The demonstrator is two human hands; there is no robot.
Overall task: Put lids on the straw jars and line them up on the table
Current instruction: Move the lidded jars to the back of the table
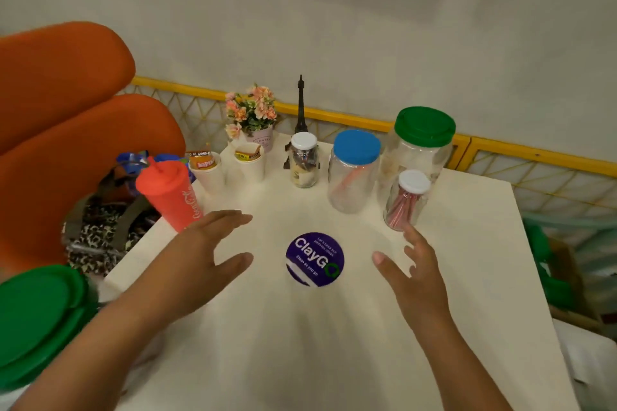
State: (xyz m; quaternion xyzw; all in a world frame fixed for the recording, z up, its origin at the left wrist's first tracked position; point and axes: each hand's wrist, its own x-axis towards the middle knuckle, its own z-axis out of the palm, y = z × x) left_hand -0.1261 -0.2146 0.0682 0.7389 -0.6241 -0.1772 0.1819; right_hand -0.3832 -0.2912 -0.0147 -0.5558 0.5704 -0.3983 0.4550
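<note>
While both hands hover low over the white table [300, 354], neither grasps anything: the left hand [213, 253] and the right hand [414, 270] are released, fingers spread and palms turned toward each other.

Just beyond the right fingertips stands a small clear jar with a white lid, packed with pink striped straws [405, 203]; whether a finger touches its base cannot be told. Behind it rises a large clear jar with a green lid [420, 147]. Ahead and to the left of the right hand is a clear jar with a blue lid holding a pink straw [354, 173], and further left a small white-lidded jar [303, 162].

That makes four jars, all capped: two white lids, one blue, one green. They stand in a loose arc, not yet a straight row.

The jars look rigid, smooth and breakable, so they will probably slip in a loose grip. The small ones should be light enough to take round the body below the lid, while the green-lidded one likely wants both hands.

Beside the left hand stands one red lidded tumbler [170, 193], with two white paper cups [208, 173] beyond it. Between the hands lies one round purple sticker [315, 259].
</note>
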